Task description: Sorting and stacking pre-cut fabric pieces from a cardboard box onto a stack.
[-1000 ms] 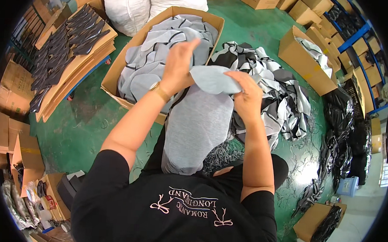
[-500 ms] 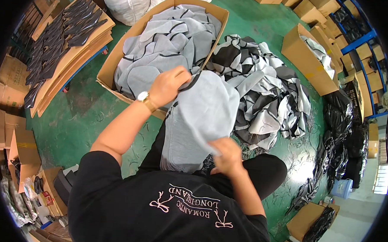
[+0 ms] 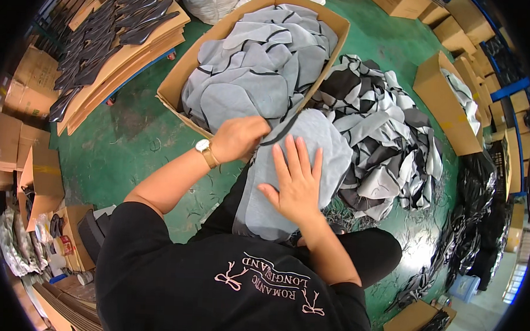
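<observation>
Hands have traded places since half a second ago: the right hand [image 3: 297, 181], which was then down at the near end of the grey fabric piece [image 3: 294, 173], now lies flat on top of it with fingers spread apart, pressing it onto the stack on the person's lap. A second ago the same piece was held up between both hands over the box; now it is laid down and smoothed. The left hand [image 3: 238, 137], with a gold wristwatch [image 3: 206, 153] at its wrist, is closed on the dark-trimmed upper-left edge of the piece, just at the near rim of the large cardboard box [image 3: 189, 64].

That box is full of similar grey pieces with dark edging. To the right of it, a loose heap of black, white and grey cut pieces [image 3: 379, 129] spreads over the green floor [image 3: 136, 136]. Flat cardboard sheets carrying rows of dark narrow parts [image 3: 114, 29] lie at upper left, and a smaller open box [image 3: 442, 102] stands at right.

Judging from the flattened palm and the piece now settled on the lap stack, one piece appears freshly added to the pile and squared up against those beneath it.
</observation>
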Demonstrator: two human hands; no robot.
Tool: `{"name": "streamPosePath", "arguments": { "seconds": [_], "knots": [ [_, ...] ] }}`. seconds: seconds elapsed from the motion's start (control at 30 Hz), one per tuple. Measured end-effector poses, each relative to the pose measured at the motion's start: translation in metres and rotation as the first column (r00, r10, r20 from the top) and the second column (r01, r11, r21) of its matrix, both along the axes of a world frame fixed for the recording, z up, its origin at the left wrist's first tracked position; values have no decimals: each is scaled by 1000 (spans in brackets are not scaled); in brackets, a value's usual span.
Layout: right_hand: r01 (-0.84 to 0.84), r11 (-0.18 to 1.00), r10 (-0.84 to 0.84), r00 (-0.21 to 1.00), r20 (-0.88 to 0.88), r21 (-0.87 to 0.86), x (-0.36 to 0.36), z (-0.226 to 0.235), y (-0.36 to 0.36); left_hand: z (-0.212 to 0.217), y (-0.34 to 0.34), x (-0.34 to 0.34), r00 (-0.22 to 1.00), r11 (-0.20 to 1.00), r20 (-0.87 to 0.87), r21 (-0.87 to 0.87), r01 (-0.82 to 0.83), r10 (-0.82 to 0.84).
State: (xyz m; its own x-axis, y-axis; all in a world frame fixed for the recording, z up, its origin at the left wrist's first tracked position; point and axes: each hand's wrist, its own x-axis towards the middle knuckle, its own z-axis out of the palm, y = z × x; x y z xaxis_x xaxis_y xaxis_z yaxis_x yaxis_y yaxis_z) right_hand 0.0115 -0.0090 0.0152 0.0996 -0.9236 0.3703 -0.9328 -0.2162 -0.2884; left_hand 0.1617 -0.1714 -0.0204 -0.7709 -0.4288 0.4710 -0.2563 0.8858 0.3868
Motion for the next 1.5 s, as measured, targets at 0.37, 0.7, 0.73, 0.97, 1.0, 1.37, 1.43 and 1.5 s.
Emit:
{"name": "streamPosePath", "arguments": {
  "seconds": [0.37, 0.7, 0.73, 0.97, 1.0, 1.37, 1.43, 1.5],
  "knots": [
    [-36, 996, 38, 999, -29, 76, 22, -17, 28, -140, -160, 71, 491, 226, 649, 451, -863, 581],
    [-175, 985, 166, 943, 287, 4, -26, 4, 22, 68, -99, 90, 908, 94, -225, 974, 205, 354],
    [-198, 979, 193, 850, 490, -42, -34, 7, 20, 92, -85, 95, 923, 140, -258, 964, 226, 286],
    [-509, 861, -330, -563, 758, -3, -30, 37, 34, 159, 36, 28, 948, 239, -251, 926, 294, -195],
    [-500, 866, -325, -560, 762, 1, -35, 30, 46, 159, 39, 16, 923, 200, -246, 929, 312, -296],
    [253, 910, -332, -27, 943, 328, -131, 9, 7, 86, -20, -72, 965, 597, -259, 779, 189, 32],
    [202, 823, -547, 24, 837, 532, -166, -24, -19, 54, -43, -102, 986, 573, -116, 819, 25, 123],
    [164, 808, -545, -158, 824, 566, -174, -69, -35, 14, -53, -109, 997, 608, -8, 793, -42, 79]
  ]
}}
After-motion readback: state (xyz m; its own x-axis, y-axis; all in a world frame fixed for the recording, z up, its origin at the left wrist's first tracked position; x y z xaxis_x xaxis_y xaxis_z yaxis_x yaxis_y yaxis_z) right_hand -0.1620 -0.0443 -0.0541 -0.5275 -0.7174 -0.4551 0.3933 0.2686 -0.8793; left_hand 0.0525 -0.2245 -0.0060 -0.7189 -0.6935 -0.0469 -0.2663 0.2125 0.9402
